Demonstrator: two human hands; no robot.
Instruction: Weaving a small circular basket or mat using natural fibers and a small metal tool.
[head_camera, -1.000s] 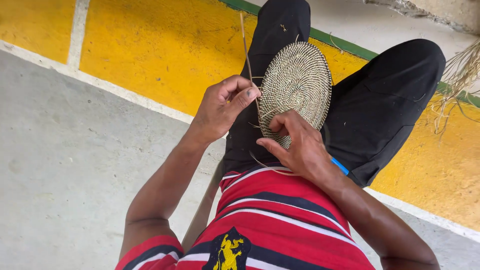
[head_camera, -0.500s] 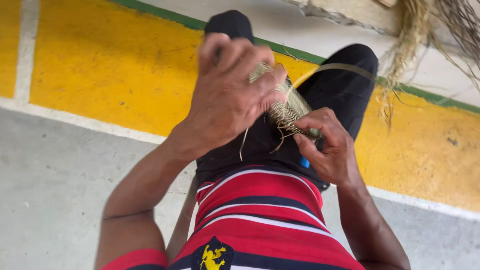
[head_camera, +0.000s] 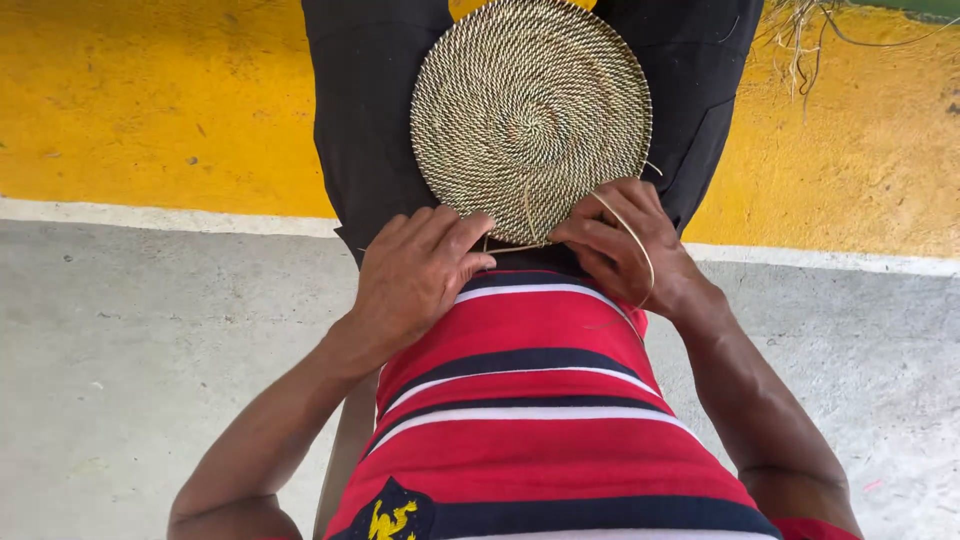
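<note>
1. On the lap, across the dark trousers (head_camera: 360, 130), I see the round coiled mat (head_camera: 530, 115) lying flat; its spiral looks many rounds wide, so the weaving seems well along.
2. At its near rim a loose fibre strand (head_camera: 632, 232) still trails, so the edge seems unfinished.
3. My left hand (head_camera: 415, 275) presses the rim, fingers together; my right hand (head_camera: 625, 245) pinches the strand.
4. No container shows.

Woven disc (head_camera: 530, 110) on lap, L hand (head_camera: 415, 280) & R hand (head_camera: 625, 245) at near edge.
</note>
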